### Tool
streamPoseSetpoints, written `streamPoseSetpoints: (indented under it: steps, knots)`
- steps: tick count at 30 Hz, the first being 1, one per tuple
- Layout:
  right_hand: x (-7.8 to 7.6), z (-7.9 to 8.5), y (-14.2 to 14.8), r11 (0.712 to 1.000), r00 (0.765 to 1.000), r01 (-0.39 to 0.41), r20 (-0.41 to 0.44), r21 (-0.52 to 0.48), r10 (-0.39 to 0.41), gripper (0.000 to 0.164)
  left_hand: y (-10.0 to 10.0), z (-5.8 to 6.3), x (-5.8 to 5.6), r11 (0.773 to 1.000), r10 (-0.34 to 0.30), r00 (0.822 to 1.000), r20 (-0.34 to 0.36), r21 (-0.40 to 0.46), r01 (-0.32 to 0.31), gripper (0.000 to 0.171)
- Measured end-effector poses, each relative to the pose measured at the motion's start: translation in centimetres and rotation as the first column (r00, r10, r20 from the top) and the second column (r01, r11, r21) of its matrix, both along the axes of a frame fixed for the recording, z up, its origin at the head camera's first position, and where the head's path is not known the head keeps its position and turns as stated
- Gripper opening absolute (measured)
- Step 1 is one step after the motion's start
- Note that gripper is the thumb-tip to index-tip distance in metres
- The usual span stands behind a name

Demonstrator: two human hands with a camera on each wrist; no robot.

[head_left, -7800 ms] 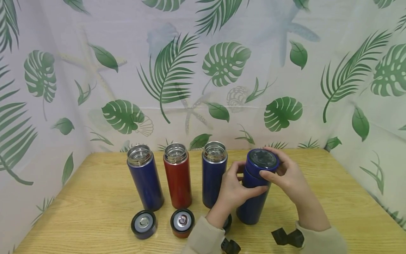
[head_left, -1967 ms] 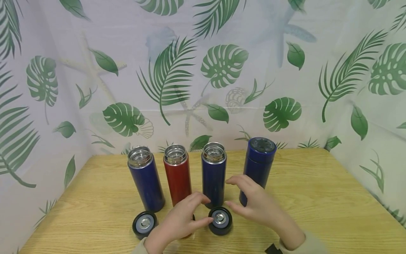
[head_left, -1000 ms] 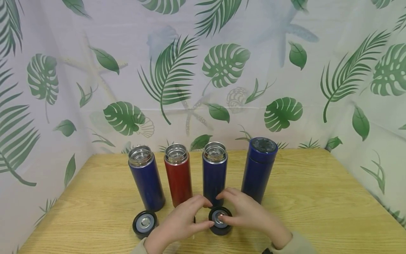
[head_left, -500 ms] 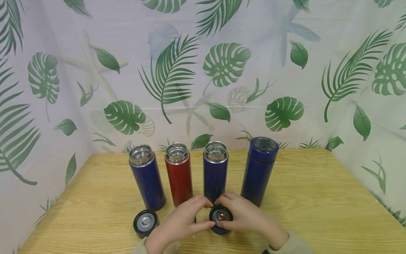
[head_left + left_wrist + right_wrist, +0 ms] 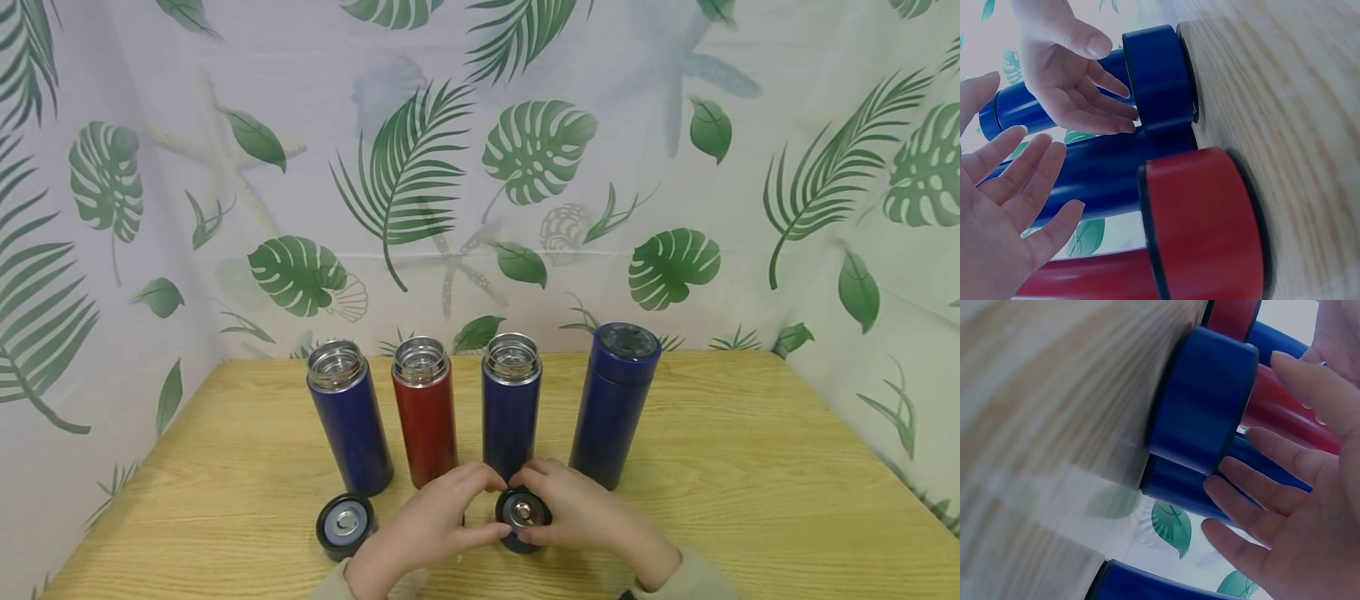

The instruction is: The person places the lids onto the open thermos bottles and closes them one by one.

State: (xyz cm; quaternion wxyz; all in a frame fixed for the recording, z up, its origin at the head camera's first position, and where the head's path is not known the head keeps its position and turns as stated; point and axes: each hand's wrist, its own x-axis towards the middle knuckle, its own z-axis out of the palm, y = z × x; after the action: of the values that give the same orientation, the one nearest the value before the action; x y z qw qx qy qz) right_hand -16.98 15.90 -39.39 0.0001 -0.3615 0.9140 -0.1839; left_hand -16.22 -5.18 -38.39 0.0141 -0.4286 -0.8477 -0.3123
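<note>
A blue bottle lid (image 5: 522,518) lies upside down on the table, its inner side facing up. My right hand (image 5: 588,517) reaches over its right side, fingertips at or just above the rim. My left hand (image 5: 427,521) is spread to its left, thumb near the lid's edge. In the left wrist view, the fingers of both hands are loosely extended and neither grips the blue lid (image 5: 1160,78). Behind the lid stands an uncapped dark blue bottle (image 5: 512,417). A red lid (image 5: 1207,225) is mostly hidden behind my left hand in the head view.
An uncapped blue bottle (image 5: 351,433) and an uncapped red bottle (image 5: 425,425) stand to the left. At the right stands a capped blue bottle (image 5: 615,408). Another upturned lid (image 5: 346,523) lies at front left on the wooden table (image 5: 750,467). A leaf-patterned cloth (image 5: 525,292) hangs behind.
Both hands have left the blue bottle at the right, which now stands capped. The right hand has since moved left over the blue lid; the left hand has stayed nearly still lately.
</note>
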Motion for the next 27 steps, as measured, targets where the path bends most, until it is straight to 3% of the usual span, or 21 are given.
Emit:
streamPoseSetpoints:
  steps: [8, 27]
  knots:
    - [-0.1, -0.1, -0.1, 1.000, 0.999, 0.007, 0.040, 0.016, -0.008, 0.044, 0.0, 0.0, 0.0, 1.000, 0.001, 1.000, 0.021, -0.010, 0.000, 0.034]
    - [-0.4, 0.5, -1.3, 0.985, 0.999, 0.006, 0.051, 0.174, -0.015, 0.051, 0.1, 0.3, 0.1, 1.000, -0.003, 0.998, 0.063, -0.025, 0.004, 0.034]
